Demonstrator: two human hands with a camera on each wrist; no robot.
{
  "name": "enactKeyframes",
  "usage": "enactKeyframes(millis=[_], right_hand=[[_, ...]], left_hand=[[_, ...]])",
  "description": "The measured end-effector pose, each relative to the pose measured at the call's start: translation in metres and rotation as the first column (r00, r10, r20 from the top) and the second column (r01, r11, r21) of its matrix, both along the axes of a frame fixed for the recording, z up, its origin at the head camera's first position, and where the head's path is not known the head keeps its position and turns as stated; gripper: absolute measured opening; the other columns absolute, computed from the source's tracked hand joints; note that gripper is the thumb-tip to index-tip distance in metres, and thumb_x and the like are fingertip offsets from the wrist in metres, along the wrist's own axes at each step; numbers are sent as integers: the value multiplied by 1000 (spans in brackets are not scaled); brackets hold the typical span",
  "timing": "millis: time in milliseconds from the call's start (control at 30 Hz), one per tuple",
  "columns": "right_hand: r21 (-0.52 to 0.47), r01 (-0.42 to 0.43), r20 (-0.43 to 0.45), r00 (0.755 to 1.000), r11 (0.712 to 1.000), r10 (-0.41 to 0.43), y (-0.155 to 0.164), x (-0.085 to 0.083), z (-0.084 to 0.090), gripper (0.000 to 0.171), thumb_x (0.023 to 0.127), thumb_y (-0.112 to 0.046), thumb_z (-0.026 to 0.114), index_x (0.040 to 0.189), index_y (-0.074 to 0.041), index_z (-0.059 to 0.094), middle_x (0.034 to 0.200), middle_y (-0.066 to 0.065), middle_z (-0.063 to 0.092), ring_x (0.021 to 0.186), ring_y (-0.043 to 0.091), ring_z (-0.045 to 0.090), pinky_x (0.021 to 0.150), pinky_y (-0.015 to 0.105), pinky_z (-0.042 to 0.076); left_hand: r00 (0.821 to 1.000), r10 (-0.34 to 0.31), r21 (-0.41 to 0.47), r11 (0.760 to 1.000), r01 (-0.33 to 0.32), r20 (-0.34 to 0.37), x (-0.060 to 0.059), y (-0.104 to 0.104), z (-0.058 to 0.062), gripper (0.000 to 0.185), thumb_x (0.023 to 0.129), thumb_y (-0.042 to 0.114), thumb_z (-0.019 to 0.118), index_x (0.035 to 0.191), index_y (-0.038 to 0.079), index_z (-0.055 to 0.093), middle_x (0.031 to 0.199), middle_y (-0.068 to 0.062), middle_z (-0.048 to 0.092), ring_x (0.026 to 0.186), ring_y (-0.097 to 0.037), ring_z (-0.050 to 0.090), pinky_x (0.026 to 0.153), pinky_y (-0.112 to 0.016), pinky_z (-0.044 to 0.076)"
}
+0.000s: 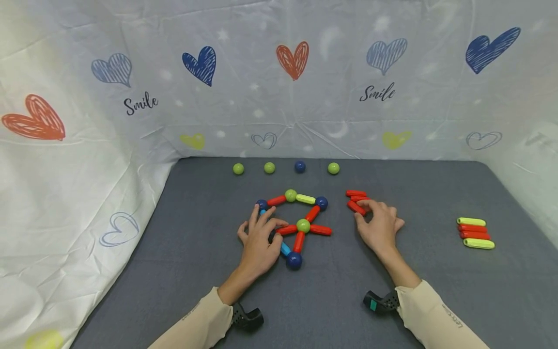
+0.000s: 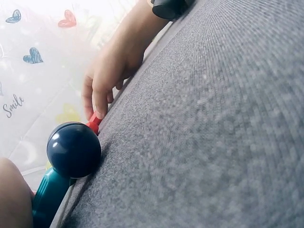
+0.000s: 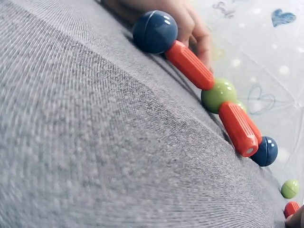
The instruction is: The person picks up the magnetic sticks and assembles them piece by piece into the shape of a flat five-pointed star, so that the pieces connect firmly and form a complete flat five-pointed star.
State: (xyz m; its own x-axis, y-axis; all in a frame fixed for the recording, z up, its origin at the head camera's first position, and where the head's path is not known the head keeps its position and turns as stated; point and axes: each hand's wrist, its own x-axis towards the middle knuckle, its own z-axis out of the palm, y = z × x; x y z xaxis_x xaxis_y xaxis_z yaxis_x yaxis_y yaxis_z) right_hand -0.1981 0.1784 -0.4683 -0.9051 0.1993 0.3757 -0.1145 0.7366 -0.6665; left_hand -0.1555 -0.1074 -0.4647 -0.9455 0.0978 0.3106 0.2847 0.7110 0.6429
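Steadying the ball-and-stick figure (image 1: pixel 294 225) near the middle of the grey mat (image 1: pixel 174 271), the left hand (image 1: pixel 258 237) is lying over its left side with fingers spread and fairly straight, fingertips on the red stick beside the green hub ball (image 1: pixel 303 225); it is pressing rather than gripping. The right hand (image 1: pixel 380 227) is sitting to the right of the figure, fingers curled, pinching at the nearest stick of the little red stick pile (image 1: pixel 356 199). Lifting just one stick cleanly, without dragging its neighbours, looks like the thing to get right, while the left keeps the frame from sliding. Both forearms are angling in from the near edge, wrists low.
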Motion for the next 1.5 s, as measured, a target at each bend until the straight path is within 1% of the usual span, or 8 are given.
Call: enactKeyframes(millis=[200,300,400,567,900,1267,1367,1500], right_hand=[[10,-50,-3,999,999,50,-1,-1,-2,31,87,-11,78,115,0,73,98,20,71,90,37,48,86,60,20],[29,-99,-8,995,995,99,-2,-1,-3,34,86,-13,80,116,1,73,93,18,71,87,34,48,86,59,20],[45,-163,-18,986,986,164,-4,-1,-4,32,84,-14,82,113,-1,76,88,14,70,84,30,47,84,56,20],[54,-239,-13,971,969,240,-7,1,-4,29,82,-15,85,107,-4,78,82,9,67,88,28,49,82,50,19],[63,-259,-41,964,964,261,-9,1,-4,24,80,-20,87,99,-8,80,80,8,65,84,24,46,79,46,17],[54,-263,-45,963,963,266,-10,2,-4,22,81,-21,87,98,-8,81,81,7,66,83,23,47,78,44,17],[57,-298,-47,952,953,301,-10,2,-4,21,81,-21,86,97,-9,81,83,7,68,85,22,48,78,43,18],[64,-378,-33,924,924,380,-10,2,-5,21,82,-20,85,99,-9,80,89,6,70,91,22,50,79,42,18]], left_hand=[[1000,7,4,1000,-7,-7,0,0,0,25,98,13,54,106,23,74,157,-7,48,159,-40,9,111,-73,0],[1000,8,7,1000,-8,-27,0,0,0,24,99,12,54,105,22,75,156,-8,50,158,-43,10,110,-73,1],[999,6,9,1000,-6,-47,0,1,-1,23,99,12,55,105,22,75,155,-9,51,157,-45,11,109,-74,1],[999,4,8,1000,-4,-53,0,1,-1,23,99,12,55,105,22,75,154,-10,51,157,-45,12,109,-74,2],[999,7,-7,1000,-8,-35,-1,0,-3,23,100,13,55,106,23,75,154,-8,51,157,-43,11,110,-72,1],[999,5,-4,1000,-5,-32,0,1,-2,23,99,12,55,106,23,75,154,-9,52,157,-43,11,110,-72,1],[1000,11,2,1000,-11,-27,0,1,-2,24,99,11,55,105,23,75,154,-9,51,157,-43,11,110,-71,1],[999,33,16,999,-32,-22,0,1,-2,26,99,10,53,105,23,75,153,-9,52,158,-41,12,111,-70,1]])
